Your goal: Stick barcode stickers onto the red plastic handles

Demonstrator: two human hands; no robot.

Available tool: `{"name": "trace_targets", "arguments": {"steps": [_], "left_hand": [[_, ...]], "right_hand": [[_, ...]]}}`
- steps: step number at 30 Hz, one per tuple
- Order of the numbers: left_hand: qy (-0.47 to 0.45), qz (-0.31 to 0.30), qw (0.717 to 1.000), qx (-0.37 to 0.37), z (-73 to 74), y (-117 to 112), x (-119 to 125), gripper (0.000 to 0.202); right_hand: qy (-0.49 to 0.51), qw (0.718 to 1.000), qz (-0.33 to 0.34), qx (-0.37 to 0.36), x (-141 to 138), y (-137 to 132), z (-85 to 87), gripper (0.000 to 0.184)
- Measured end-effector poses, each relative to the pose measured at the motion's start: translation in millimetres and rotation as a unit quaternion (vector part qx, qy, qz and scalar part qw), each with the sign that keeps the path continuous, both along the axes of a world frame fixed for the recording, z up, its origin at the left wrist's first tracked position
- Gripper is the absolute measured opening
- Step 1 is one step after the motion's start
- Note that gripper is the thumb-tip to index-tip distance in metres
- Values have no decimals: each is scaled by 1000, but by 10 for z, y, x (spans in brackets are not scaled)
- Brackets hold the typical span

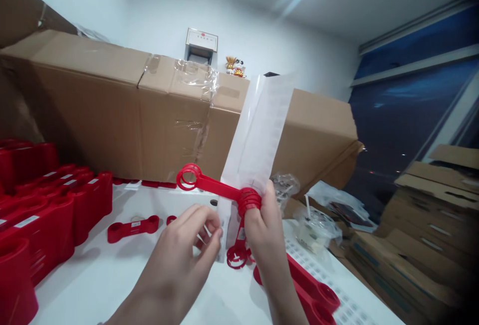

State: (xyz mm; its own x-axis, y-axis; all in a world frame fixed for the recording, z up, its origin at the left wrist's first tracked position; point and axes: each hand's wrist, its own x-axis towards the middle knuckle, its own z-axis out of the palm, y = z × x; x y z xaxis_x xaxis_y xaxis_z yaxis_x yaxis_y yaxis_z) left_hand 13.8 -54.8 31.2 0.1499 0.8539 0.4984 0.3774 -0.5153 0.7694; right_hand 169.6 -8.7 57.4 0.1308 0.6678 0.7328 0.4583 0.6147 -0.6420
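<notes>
My right hand (265, 230) is closed round several flat red plastic pieces (220, 189) with ring-shaped ends, stacked on a finger, together with a tall white sheet of small stickers (258, 135) that stands upright. My left hand (189, 250) pinches at the lower left edge of that sheet, thumb and fingers pressed together; I cannot make out whether a sticker is between them.
Rows of red plastic holders (48, 205) fill the left of the white table (93, 280). One labelled red piece (132, 228) lies flat on it. More red pieces (314, 297) and a sticker sheet lie at the right. Long cardboard boxes (112, 110) stand behind; flat cartons (422, 245) at the right.
</notes>
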Motion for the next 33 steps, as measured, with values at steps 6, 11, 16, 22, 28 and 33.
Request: {"name": "trace_targets", "arguments": {"steps": [6,11,16,22,28,33], "left_hand": [[-90,-93,988,-89,134,-58,-77,20],[-199,-139,953,-182,234,-82,-141,28],[-223,-96,960,-140,265,-21,-239,31],[-218,-6,973,-81,292,-90,-226,28],[-212,6,973,-85,289,-120,-226,24],[-190,6,978,-84,287,-68,-255,27]], "right_hand": [[-12,1000,-10,17,4,15,-39,21],[-12,1000,-5,-11,9,14,0,22],[13,997,70,-29,-13,-52,19,24],[37,992,71,-95,-70,-193,28,30],[38,988,81,-126,-153,-289,75,22],[35,986,91,-138,-141,-303,59,18]]}}
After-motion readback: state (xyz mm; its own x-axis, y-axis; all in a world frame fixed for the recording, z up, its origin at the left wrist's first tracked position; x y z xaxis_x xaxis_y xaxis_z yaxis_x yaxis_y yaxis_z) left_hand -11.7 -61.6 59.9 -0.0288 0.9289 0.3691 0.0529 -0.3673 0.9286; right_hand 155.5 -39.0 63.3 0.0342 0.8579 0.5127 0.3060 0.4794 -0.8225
